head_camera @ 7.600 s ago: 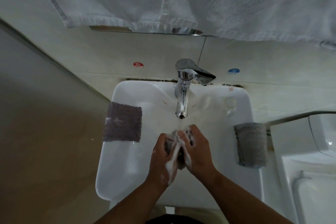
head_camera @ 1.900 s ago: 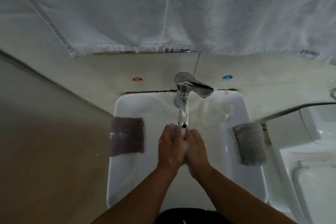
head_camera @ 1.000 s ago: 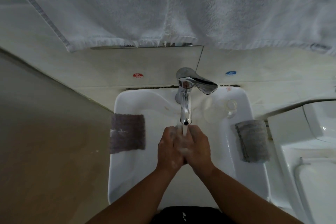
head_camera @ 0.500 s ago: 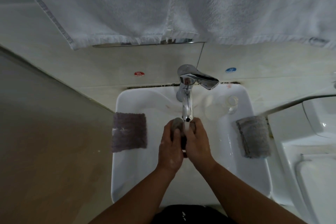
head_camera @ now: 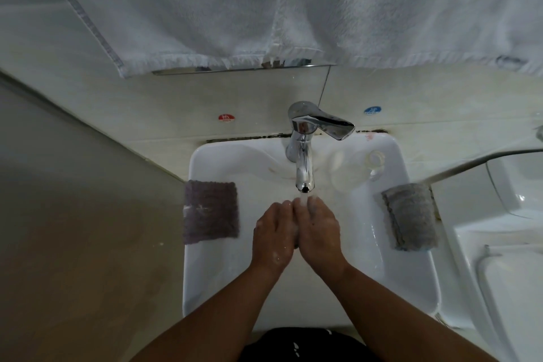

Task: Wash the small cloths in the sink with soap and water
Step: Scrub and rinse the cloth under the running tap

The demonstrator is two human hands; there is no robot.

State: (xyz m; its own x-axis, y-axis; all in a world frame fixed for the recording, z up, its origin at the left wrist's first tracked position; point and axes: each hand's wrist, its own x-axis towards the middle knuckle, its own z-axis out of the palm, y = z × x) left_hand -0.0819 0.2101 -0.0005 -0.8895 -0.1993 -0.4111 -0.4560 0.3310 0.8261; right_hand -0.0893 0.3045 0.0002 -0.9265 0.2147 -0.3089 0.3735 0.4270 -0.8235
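My left hand (head_camera: pixel 273 238) and my right hand (head_camera: pixel 318 232) are closed against each other over the white sink (head_camera: pixel 211 273), right under the chrome faucet (head_camera: pixel 304 167). Water runs from the spout onto my fingertips. Both hands hold a small grey cloth (head_camera: pixel 313 209); only a sliver of it shows by my right fingertips. Soap foam dots the back of my left hand. A dark purple-grey cloth (head_camera: pixel 210 211) lies flat on the sink's left rim. A lighter grey cloth (head_camera: pixel 410 216) is draped over the right rim.
A large white towel (head_camera: pixel 293 3) hangs from a rail above the faucet. A clear container (head_camera: pixel 355 167) lies at the back right of the sink. A white fixture (head_camera: pixel 514 273) stands close on the right, a bare wall on the left.
Half a second ago the grey cloth showed between my fingertips under the spout; now my hands have closed over it and sit slightly lower. The thick foam of several seconds ago is gone.
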